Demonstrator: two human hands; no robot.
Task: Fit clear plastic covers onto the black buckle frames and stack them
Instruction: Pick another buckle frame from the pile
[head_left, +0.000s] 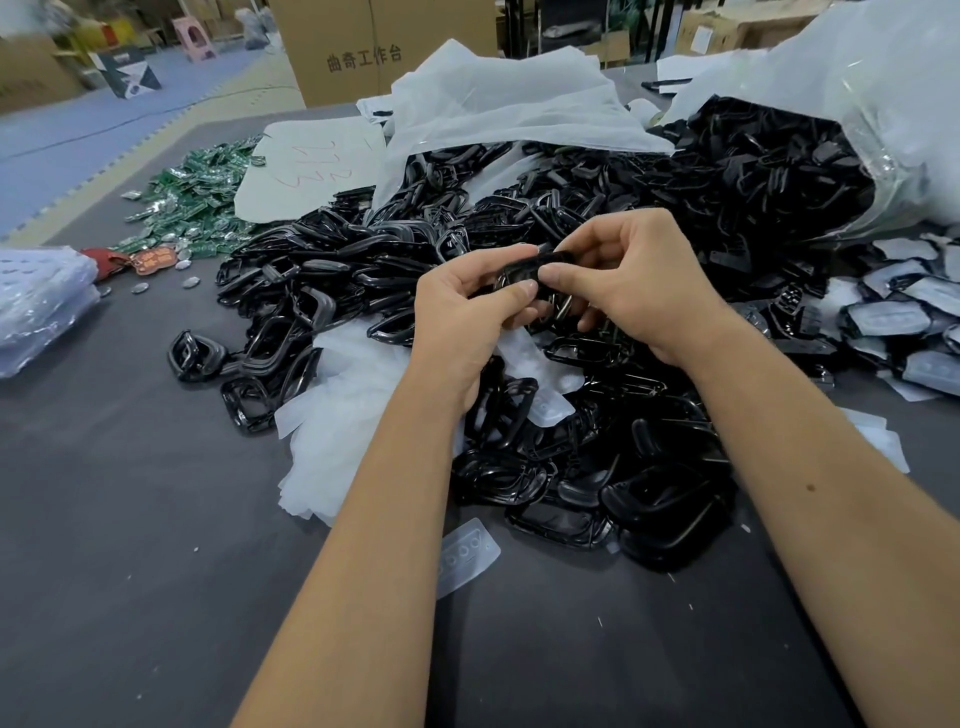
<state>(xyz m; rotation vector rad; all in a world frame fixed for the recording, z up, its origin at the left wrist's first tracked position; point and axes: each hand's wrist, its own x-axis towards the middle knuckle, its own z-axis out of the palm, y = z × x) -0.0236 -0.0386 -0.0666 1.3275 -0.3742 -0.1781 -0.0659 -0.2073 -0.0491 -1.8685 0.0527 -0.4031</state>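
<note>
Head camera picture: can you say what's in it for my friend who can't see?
Two hands, left hand and right hand, hold one black buckle frame above a big pile of black frames on a dark table.

A dark grey table (130, 519) carries a sprawling heap of black buckle frames (571, 218), white plastic sheets (337, 415), green circuit boards (197, 202), a stray clear cover (465, 553) and covered frames (904, 312) at right.
</note>
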